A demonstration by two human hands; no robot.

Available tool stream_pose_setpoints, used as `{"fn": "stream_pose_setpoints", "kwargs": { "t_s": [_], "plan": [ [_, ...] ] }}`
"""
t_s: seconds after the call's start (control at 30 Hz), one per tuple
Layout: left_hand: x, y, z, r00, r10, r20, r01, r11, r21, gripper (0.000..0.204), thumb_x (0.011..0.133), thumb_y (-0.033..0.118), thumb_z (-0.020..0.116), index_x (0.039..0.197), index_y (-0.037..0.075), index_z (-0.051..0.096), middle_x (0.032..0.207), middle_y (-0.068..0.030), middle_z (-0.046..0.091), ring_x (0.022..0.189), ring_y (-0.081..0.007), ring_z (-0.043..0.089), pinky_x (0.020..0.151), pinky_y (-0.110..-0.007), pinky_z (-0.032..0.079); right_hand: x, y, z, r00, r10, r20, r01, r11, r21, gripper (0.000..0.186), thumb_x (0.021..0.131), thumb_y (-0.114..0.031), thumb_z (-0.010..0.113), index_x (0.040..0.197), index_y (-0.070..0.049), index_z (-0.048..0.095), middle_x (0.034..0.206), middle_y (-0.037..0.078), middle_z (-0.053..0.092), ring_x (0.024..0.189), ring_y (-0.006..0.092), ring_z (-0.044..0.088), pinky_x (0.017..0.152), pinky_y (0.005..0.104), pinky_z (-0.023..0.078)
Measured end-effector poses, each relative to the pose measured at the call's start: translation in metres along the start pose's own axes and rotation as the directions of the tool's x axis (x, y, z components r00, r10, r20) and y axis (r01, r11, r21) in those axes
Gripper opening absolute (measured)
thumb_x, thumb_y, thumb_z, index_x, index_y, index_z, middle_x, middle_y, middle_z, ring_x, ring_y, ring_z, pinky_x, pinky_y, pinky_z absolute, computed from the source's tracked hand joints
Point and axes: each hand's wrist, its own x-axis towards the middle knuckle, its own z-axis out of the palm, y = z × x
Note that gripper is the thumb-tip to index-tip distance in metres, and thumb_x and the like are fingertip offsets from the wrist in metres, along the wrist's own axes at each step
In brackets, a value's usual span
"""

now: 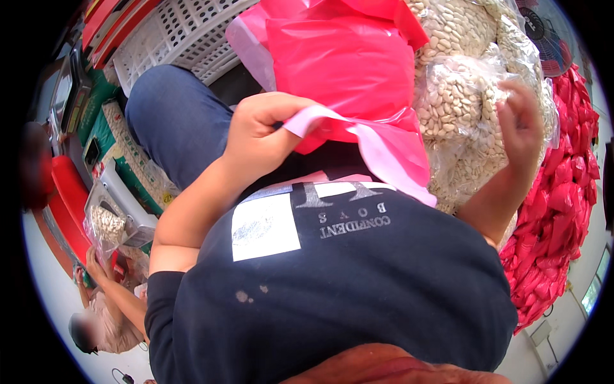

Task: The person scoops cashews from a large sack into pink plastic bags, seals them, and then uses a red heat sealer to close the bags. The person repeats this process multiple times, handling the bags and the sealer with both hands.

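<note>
My left hand (259,131) is closed on the pale pink edge of a bright pink plastic bag (342,61), pinching it between thumb and fingers. The bag spreads over my lap, and its loose edge trails down to the right. At the right, my right hand (521,121) is raised and blurred by motion. Its thumb and forefinger look apart, with nothing visible between them. Just beside it is a small clear bag of white beans (454,93), which lies on a big clear sack of the same beans (457,160).
A heap of pink bags (553,211) stands at the far right, below a fan (547,38). White perforated crates (179,35) are at upper left. On the left, another person's hand (96,265) is at a clear bag of beans (105,224) by a grey machine (125,198).
</note>
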Motion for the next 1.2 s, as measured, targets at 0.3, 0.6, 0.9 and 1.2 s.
{"fn": "stream_pose_setpoints", "kwargs": {
  "t_s": [0.3,0.6,0.9,1.2],
  "plan": [
    [-0.016,-0.015,-0.008,0.993,0.042,-0.109,-0.05,0.996,-0.07,0.024,0.087,0.018,0.053,0.087,-0.004,0.063,0.08,-0.0098,0.063,0.071,-0.0134,0.058,0.065,-0.023,0.045,-0.125,0.059,0.013,0.916,0.381,0.125,-0.214,0.728,-0.651,0.035,0.072,-0.034,0.066,0.058,-0.005,0.053,0.054,0.008,0.047,0.05,0.0252,0.046,0.048,0.0351,0.037],
    [-0.02,-0.012,-0.006,0.988,0.097,-0.121,-0.085,0.991,0.102,0.025,0.087,0.018,0.052,0.087,-0.004,0.063,0.084,-0.0127,0.064,0.074,-0.0171,0.06,0.068,-0.025,0.045,-0.121,0.007,0.052,0.969,-0.248,-0.004,0.234,0.92,-0.315,0.036,0.063,-0.021,0.075,0.093,-0.005,0.061,0.051,0.002,0.039,0.043,0.0169,0.039,0.04,0.0288,0.03],
    [-0.015,-0.002,-0.007,0.993,0.119,-0.006,-0.116,0.978,0.172,0.038,0.09,0.03,0.046,0.086,-0.006,0.06,0.085,-0.0177,0.063,0.081,-0.026,0.061,0.075,-0.034,0.047,-0.091,-0.001,0.066,0.896,-0.444,0.025,0.443,0.895,0.045,0.023,0.062,-0.011,0.073,0.082,-0.005,0.063,0.047,0.001,0.035,0.04,0.016,0.034,0.039,0.0286,0.024],
    [-0.011,-0.005,-0.002,0.974,-0.029,-0.226,0.063,0.987,0.146,0.036,0.092,0.026,0.043,0.086,-0.006,0.06,0.082,-0.0114,0.063,0.075,-0.0135,0.059,0.067,-0.024,0.045,-0.063,0.011,0.066,0.952,0.243,-0.189,-0.116,0.852,0.51,0.007,0.079,0.003,0.056,0.086,0.006,0.057,0.077,0.002,0.056,0.067,0.0052,0.048,0.059,0.0168,0.037]
  ]
}}
